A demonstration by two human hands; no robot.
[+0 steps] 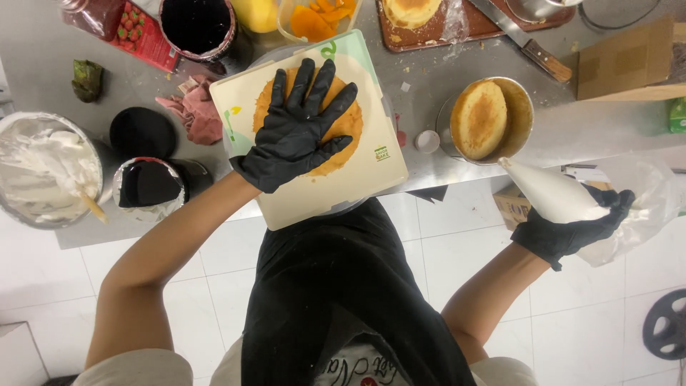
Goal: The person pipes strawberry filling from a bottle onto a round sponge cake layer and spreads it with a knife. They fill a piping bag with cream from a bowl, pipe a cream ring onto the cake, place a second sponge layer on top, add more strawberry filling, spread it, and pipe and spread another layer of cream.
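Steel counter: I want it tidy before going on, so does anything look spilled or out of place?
Yes. Crumbs lie scattered on the steel counter by the knife, and a crumpled pink cloth sits left of the cake board.

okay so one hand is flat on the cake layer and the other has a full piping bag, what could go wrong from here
The left hand lies flat on the sponge layer; hard pressure could dent or crack it. The square cake board overhangs the steel counter's edge, so a push might tip it. The right hand holds the filled piping bag off the counter, over the floor; a squeeze could drop cream there.
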